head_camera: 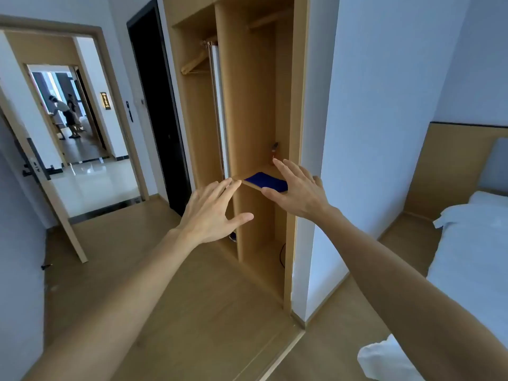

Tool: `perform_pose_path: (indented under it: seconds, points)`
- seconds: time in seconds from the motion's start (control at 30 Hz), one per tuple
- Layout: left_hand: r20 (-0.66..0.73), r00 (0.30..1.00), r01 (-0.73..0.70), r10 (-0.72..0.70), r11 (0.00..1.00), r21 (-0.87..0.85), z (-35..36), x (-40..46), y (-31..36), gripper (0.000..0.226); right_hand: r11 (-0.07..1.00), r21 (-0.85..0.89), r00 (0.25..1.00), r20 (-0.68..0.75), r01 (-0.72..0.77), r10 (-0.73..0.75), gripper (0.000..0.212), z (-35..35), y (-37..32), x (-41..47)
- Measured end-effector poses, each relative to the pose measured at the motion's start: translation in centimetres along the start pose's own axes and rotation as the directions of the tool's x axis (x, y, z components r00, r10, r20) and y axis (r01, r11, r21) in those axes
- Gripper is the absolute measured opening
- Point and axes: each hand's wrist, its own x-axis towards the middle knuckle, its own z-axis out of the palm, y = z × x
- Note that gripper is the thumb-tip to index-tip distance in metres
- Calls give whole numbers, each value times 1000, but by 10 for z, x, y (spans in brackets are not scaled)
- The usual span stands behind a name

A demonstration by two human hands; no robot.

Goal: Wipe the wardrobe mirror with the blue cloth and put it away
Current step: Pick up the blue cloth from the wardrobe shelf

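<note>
Blue cloth (265, 182) part-hidden behind R hand (298, 188)

Folded dark-blue cloth (266, 182) flat on the wardrobe shelf (248, 183), near its front edge

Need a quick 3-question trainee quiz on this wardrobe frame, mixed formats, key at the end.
1. True or false: the blue cloth lies flat on the wardrobe shelf.
2. Multiple choice: the left hand is A) gripping the cloth, B) open with fingers spread, holding nothing, C) curled into a fist.
3. Fill in: the right hand is open in front of the cloth, and to the right of the wardrobe stands a ____ with white bedding.

Key: 1 true; 2 B; 3 bed.
</note>
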Motion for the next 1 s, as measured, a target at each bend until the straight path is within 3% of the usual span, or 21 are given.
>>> perform_pose_path:
  seconds: [0.23, 0.57, 0.7, 1.0]
  points:
    - [-50, 998, 34, -35, 999, -30, 7, 9, 9, 88, 999, 10, 998, 42, 45, -46, 80, 4, 17, 15]
    - [-17, 992, 127, -129, 988, -94, 30, 29, -14, 87, 996, 70, 994, 85, 62, -68, 79, 37, 24, 49]
    - [-4, 992, 127, -128, 987, -101, 47, 45, -42, 88, 992, 117, 993, 102, 45, -57, 80, 60, 17, 79]
    - [-33, 996, 75, -82, 983, -167, 82, 123, -139, 88, 999, 39, 995, 91, 33, -36, 81, 110, -10, 174]
